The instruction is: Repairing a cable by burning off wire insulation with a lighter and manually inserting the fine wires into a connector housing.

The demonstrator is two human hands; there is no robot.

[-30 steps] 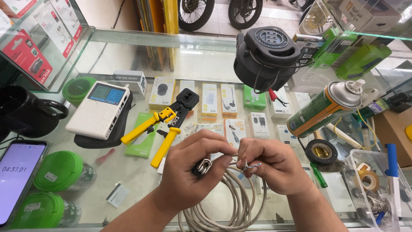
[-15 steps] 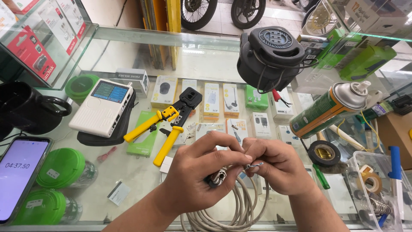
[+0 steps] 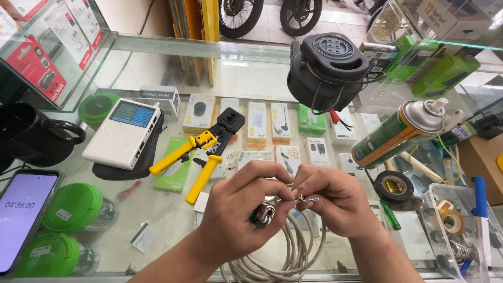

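Head view showed the left hand [image 3: 238, 220] and right hand [image 3: 335, 202] pinching thin wire ends [image 3: 305, 199] of a coiled grey cable [image 3: 285, 257] over the glass counter [image 3: 173, 209], beside yellow-handled crimpers [image 3: 201, 152].

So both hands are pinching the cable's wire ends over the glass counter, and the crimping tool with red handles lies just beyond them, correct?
Not quite: the crimping tool has yellow handles, not red, as the head view shows. The rest holds: the left hand and right hand pinch the wire ends of the cable over the glass counter, with the tool just beyond them.
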